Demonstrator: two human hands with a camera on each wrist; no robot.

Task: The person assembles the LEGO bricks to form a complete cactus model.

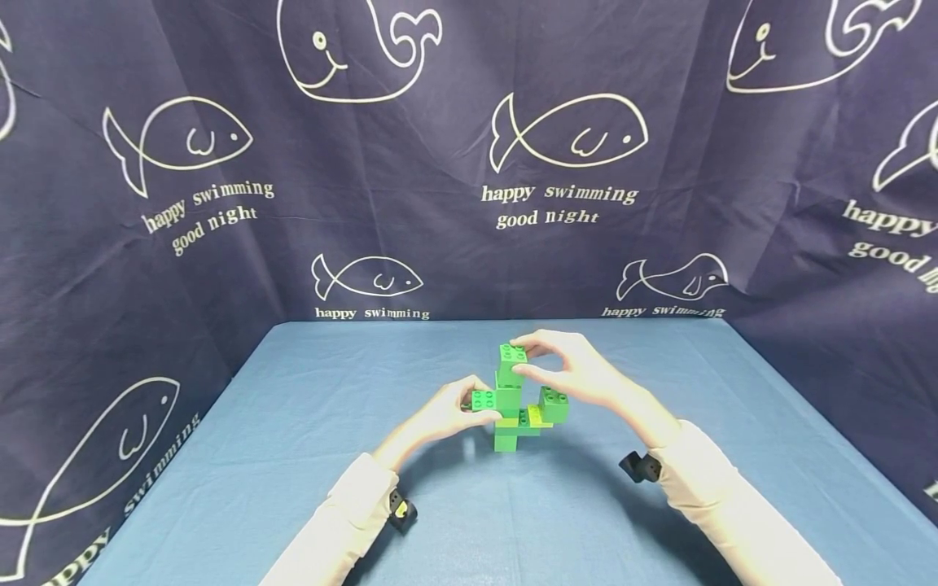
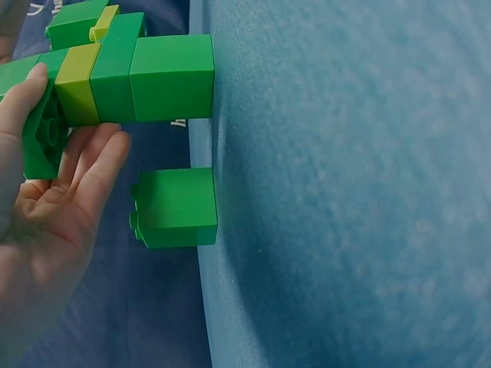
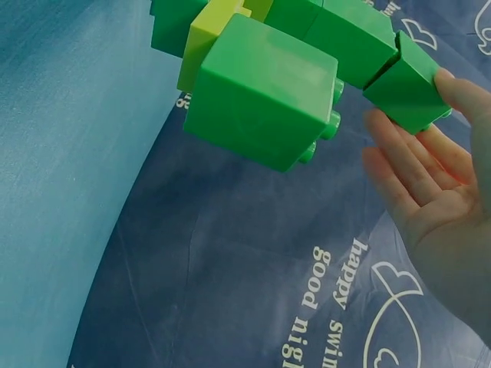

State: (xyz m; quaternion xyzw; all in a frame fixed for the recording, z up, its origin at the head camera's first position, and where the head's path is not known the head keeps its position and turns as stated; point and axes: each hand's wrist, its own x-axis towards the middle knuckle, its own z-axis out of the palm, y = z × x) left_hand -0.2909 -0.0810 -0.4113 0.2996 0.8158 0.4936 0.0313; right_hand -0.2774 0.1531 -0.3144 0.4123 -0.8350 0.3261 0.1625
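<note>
A structure of green and yellow toy building bricks point(image 1: 506, 400) stands upright mid-table. My left hand point(image 1: 447, 411) grips it from the left, thumb in front and fingers behind, around a side brick point(image 1: 484, 400) whose studs face up. At the top, my right hand point(image 1: 575, 366) pinches a green brick point(image 1: 511, 370) between thumb and fingers. That brick point(image 3: 406, 84) sits slightly tilted in the right wrist view, with a thin gap at its base. On the right, a green brick point(image 1: 554, 404) rests on a yellow brick point(image 1: 538, 416) that juts out from the structure.
A loose green brick point(image 2: 176, 207) stands on the blue-covered table point(image 1: 352, 366), beside the structure's base in the left wrist view. Dark blue cloth point(image 1: 454, 212) with fish prints hangs behind and along both sides of the table.
</note>
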